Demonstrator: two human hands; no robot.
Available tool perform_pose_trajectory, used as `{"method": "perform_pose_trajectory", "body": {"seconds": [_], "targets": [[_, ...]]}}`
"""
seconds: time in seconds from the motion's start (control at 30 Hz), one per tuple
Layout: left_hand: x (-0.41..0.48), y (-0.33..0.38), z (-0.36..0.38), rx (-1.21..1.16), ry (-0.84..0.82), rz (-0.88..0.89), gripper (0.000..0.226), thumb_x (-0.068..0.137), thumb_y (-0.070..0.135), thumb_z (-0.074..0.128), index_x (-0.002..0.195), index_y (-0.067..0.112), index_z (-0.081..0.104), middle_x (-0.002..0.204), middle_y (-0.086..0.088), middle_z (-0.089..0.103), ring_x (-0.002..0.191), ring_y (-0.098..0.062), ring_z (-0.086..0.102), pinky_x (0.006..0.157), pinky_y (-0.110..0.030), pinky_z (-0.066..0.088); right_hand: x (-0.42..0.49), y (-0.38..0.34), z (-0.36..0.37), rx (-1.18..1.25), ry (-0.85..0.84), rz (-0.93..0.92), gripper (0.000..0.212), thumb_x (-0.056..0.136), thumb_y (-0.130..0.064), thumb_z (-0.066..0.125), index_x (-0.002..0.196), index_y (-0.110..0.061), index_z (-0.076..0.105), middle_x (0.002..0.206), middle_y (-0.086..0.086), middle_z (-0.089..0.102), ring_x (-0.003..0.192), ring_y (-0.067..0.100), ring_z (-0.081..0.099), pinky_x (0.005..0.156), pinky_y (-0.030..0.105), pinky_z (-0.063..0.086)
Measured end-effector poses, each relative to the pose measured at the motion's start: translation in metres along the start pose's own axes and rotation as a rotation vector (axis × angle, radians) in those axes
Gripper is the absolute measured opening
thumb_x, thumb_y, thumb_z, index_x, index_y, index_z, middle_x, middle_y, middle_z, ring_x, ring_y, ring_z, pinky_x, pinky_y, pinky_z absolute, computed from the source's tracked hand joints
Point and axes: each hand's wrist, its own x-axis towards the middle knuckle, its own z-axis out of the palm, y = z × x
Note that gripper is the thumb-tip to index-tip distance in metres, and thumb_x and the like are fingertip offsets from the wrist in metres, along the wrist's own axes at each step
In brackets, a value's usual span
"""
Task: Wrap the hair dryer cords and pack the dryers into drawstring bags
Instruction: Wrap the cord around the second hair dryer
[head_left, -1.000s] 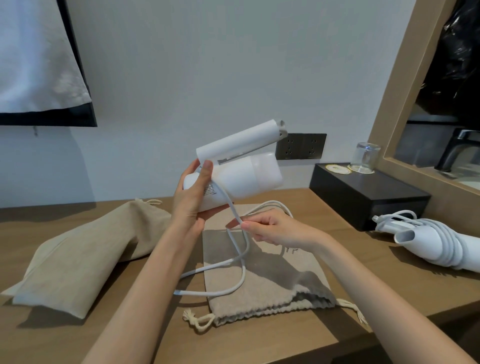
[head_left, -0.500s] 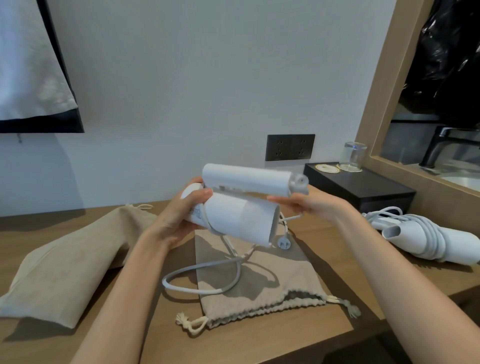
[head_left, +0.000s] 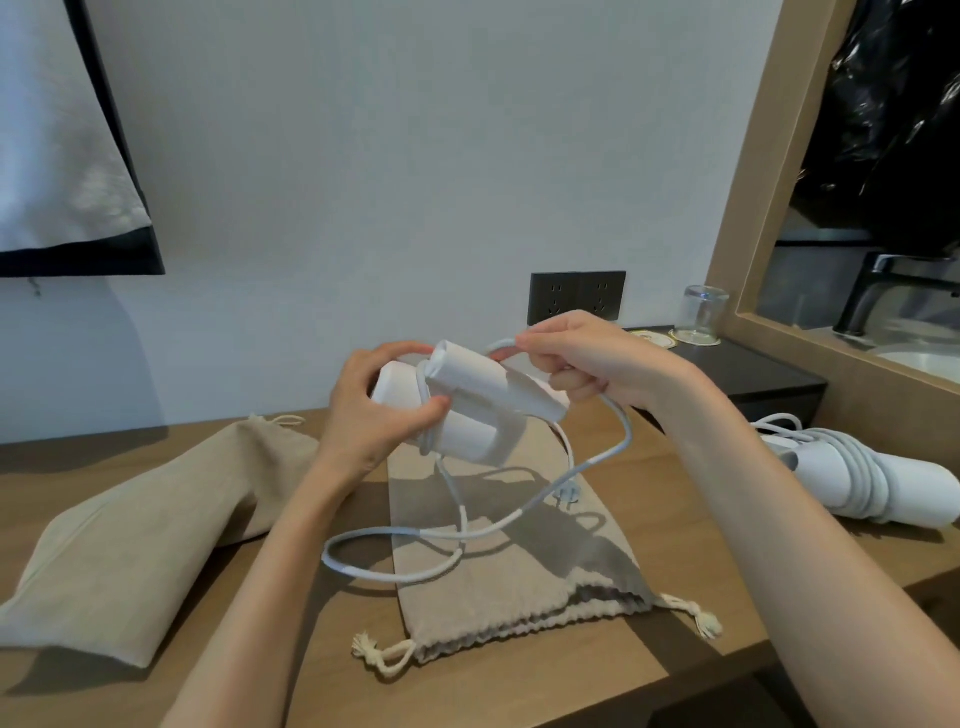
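Observation:
A white folded hair dryer (head_left: 475, 405) is held in the air above a flat beige drawstring bag (head_left: 511, 571). My left hand (head_left: 376, 410) grips the dryer's rear end, thumb over one turn of cord. My right hand (head_left: 587, 364) pinches the white cord (head_left: 597, 460) just above the folded handle. The slack cord hangs in a loop down to the bag, and its plug lies there. A second white dryer (head_left: 872, 483) with its cord wound round it lies at the right. A filled beige bag (head_left: 140, 535) lies at the left.
All of this lies on a wooden desk (head_left: 597, 691) against a white wall with a black socket panel (head_left: 576, 296). A black box (head_left: 748, 379) carrying a glass tumbler (head_left: 701, 314) stands at the back right, next to a wood-framed mirror (head_left: 748, 208).
The dryer has turned and dropped slightly in my left hand. My right hand has left the handle tip and taken the cord, lifting it over the dryer. The loop on the bag has shifted.

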Motion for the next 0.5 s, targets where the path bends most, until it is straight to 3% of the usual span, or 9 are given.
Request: {"method": "perform_pose_trajectory", "body": {"seconds": [0.13, 0.2, 0.27, 0.33, 0.4, 0.5], "targets": [[0.000, -0.002, 0.002, 0.104, 0.142, 0.079, 0.046, 0.060, 0.032, 0.078, 0.101, 0.048, 0.064, 0.103, 0.002, 0.052, 0.093, 0.001, 0.052, 0.073, -0.005, 0.041, -0.002, -0.008, 0.022, 0.009, 0.020, -0.068, 0.028, 0.105, -0.017, 0.039, 0.099, -0.001, 0.062, 0.054, -0.007, 0.026, 0.039, 0.004, 0.017, 0.035, 0.015, 0.014], [0.001, -0.003, 0.003, 0.112, 0.193, 0.088, 0.048, 0.063, 0.029, 0.082, 0.104, 0.044, 0.064, 0.102, -0.002, 0.051, 0.091, 0.004, 0.051, 0.070, 0.001, 0.037, -0.001, -0.010, 0.036, -0.001, 0.091, -0.109, 0.030, 0.104, -0.017, 0.039, 0.086, -0.002, 0.058, 0.058, -0.002, 0.026, 0.038, 0.004, 0.019, 0.037, 0.017, 0.014], [0.000, -0.002, 0.005, 0.097, 0.234, 0.076, 0.048, 0.066, 0.022, 0.083, 0.106, 0.040, 0.064, 0.104, -0.005, 0.051, 0.088, 0.010, 0.049, 0.069, 0.002, 0.035, 0.001, -0.009, 0.048, -0.045, 0.184, -0.160, 0.035, 0.104, -0.019, 0.039, 0.105, 0.008, 0.061, 0.061, 0.000, 0.028, 0.037, 0.002, 0.024, 0.039, 0.018, 0.017], [-0.002, -0.001, 0.007, 0.079, 0.277, 0.058, 0.047, 0.069, 0.021, 0.082, 0.108, 0.038, 0.063, 0.106, -0.004, 0.051, 0.088, 0.014, 0.047, 0.069, 0.003, 0.034, 0.004, -0.006, 0.061, -0.114, 0.259, -0.221, 0.036, 0.105, -0.021, 0.037, 0.123, 0.001, 0.059, 0.061, -0.006, 0.036, 0.039, -0.001, 0.035, 0.044, 0.014, 0.024], [-0.001, -0.002, 0.008, 0.025, 0.320, 0.015, 0.048, 0.070, 0.026, 0.081, 0.113, 0.039, 0.063, 0.110, 0.001, 0.053, 0.092, 0.013, 0.047, 0.073, -0.001, 0.037, 0.005, -0.001, 0.075, -0.115, 0.270, -0.308, 0.036, 0.105, -0.021, 0.035, 0.135, -0.013, 0.055, 0.063, -0.015, 0.042, 0.049, -0.005, 0.041, 0.052, 0.012, 0.031], [0.002, -0.005, 0.008, -0.129, 0.378, -0.077, 0.060, 0.073, 0.031, 0.081, 0.126, 0.045, 0.056, 0.116, 0.020, 0.051, 0.104, 0.007, 0.048, 0.093, -0.024, 0.046, 0.006, 0.014, 0.092, -0.138, 0.272, -0.423, 0.040, 0.105, -0.019, 0.036, 0.144, -0.020, 0.045, 0.066, -0.016, 0.048, 0.061, -0.002, 0.047, 0.060, 0.017, 0.037]]}}
